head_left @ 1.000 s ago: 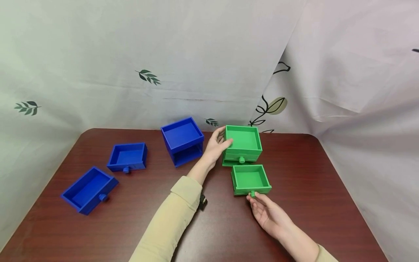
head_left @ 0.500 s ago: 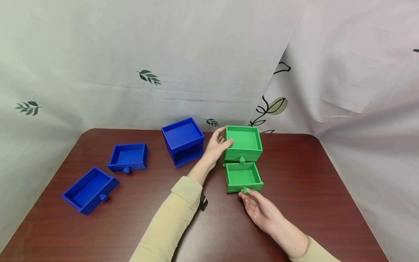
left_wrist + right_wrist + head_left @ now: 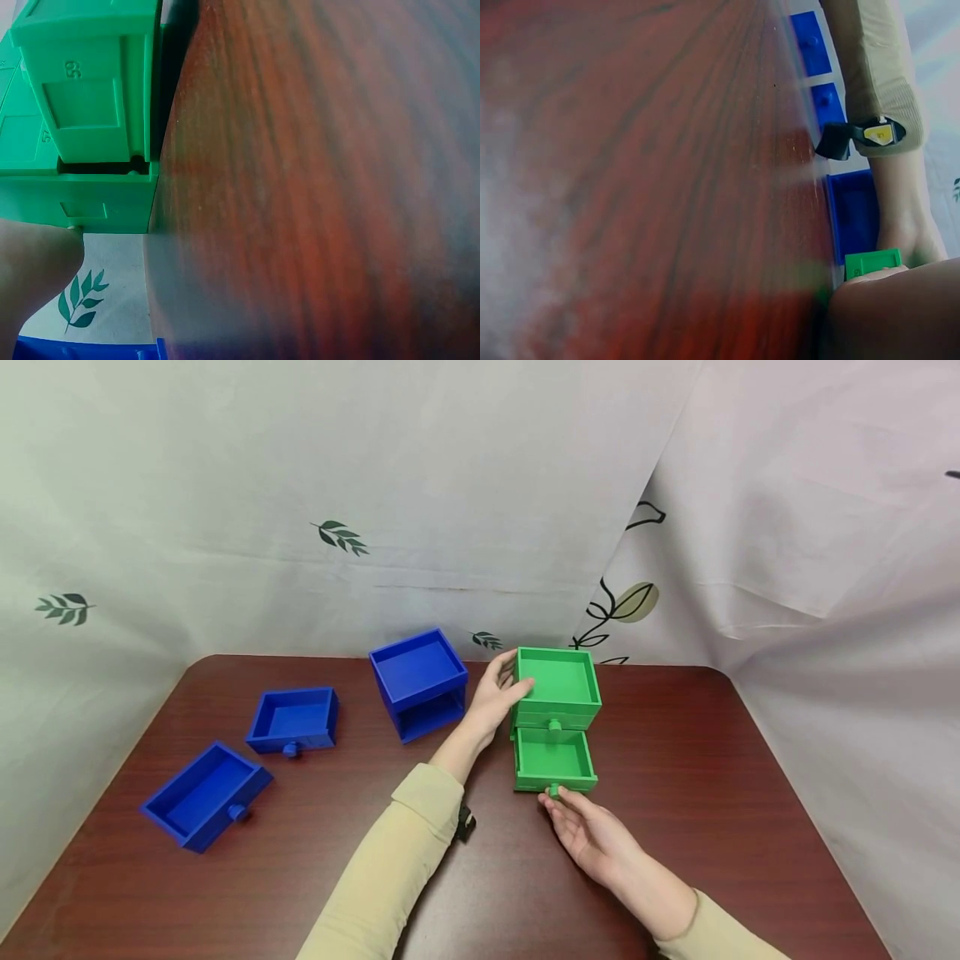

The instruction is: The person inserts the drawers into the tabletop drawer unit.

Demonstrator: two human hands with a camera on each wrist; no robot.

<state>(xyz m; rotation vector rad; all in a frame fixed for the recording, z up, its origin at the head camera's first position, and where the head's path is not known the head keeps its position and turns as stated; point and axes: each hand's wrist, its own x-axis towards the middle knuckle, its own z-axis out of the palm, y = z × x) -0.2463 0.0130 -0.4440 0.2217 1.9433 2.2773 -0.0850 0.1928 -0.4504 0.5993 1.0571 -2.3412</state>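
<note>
My left hand [image 3: 491,697] grips the left side of a small green drawer cabinet [image 3: 558,677], its thumb over the top rim. The cabinet's upper drawer, with a round knob, sits fully in. Below it a green drawer [image 3: 555,756] sticks out of the lower slot, its back end hidden under the upper part. With thumb and fingers my right hand [image 3: 592,839] pinches that drawer's knob [image 3: 553,791]. In the left wrist view the drawer [image 3: 90,90] juts from the cabinet body [image 3: 82,202].
A blue cabinet [image 3: 418,672] with an uncovered front slot stands left of my left hand. Two blue drawers, one upright near the back [image 3: 292,717] and one turned at an angle [image 3: 206,795], lie on the brown table [image 3: 480,893]. A pale curtain [image 3: 480,485] hangs behind.
The green drawer has moved left and back from in front of the cabinet into its lower slot, pushed by my right hand at the knob. My left hand has stayed on the cabinet.
</note>
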